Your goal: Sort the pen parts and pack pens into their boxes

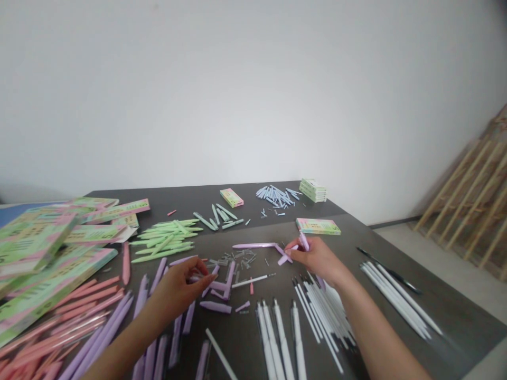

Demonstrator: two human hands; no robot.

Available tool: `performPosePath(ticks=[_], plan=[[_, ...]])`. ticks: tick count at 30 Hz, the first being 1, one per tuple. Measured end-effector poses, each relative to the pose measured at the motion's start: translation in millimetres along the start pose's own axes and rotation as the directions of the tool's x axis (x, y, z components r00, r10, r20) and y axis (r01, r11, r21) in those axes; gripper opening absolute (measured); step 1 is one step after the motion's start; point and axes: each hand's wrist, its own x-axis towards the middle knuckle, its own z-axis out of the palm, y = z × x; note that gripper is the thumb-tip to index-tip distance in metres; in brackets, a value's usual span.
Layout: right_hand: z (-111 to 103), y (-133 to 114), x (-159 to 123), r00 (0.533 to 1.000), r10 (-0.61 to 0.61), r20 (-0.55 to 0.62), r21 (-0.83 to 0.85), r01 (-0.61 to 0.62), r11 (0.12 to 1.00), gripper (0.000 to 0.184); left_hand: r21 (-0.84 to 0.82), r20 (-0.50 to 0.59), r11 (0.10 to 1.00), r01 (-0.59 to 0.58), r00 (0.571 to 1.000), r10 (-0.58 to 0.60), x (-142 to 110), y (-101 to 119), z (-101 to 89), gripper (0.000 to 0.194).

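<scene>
My left hand (182,287) hovers low over the purple pieces, thumb and fingers pinched on a purple pen part (210,281) that they partly hide. Beside it lie more purple parts, among them a short barrel (216,306) and a small tip (243,306). Further right, my right hand (319,259) is closed on a purple pen part (304,241) sticking up between its fingers. Its fingertips are at another purple piece (283,259). A long purple barrel (253,245) and small clear parts (245,257) lie between the hands.
Green pens (168,237), pink barrels (87,301) and stacked printed boxes (43,248) cover the left side. Blue parts (275,195) and a box stack (312,190) are at the back. White refills (320,311) and white pens (277,338) lie in front; more refills (392,301) lie right.
</scene>
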Motion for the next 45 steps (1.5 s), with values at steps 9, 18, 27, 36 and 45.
performPosePath(ticks=[9,18,27,36,45], plan=[[36.0,-2.3,-10.0,0.983,-0.1,0.152,-0.16,0.124,0.979,0.009,-0.018,0.047,0.999,-0.027,0.999,0.028,-13.0,23.8,19.9,0.021],[37.9,-3.2,-13.2,0.989,-0.127,0.076,-0.204,0.14,0.969,0.009,-0.388,-0.047,0.917,0.091,0.992,-0.119,-12.4,29.7,15.1,0.032],[22.5,-12.3,-11.6,0.998,-0.053,0.041,0.123,0.048,0.991,0.04,-0.849,0.197,0.436,0.297,0.945,-0.261,-10.0,18.5,11.6,0.029],[34.7,-30.3,-29.1,0.955,-0.053,0.291,0.612,-0.143,0.778,0.03,-0.877,0.48,-0.047,0.478,0.876,-0.05,-8.0,7.5,8.5,0.047],[45.8,-32.6,-34.9,0.919,-0.115,0.377,0.618,-0.157,0.77,0.025,-0.906,0.419,-0.075,0.417,0.908,-0.016,-10.4,3.4,5.6,0.05]])
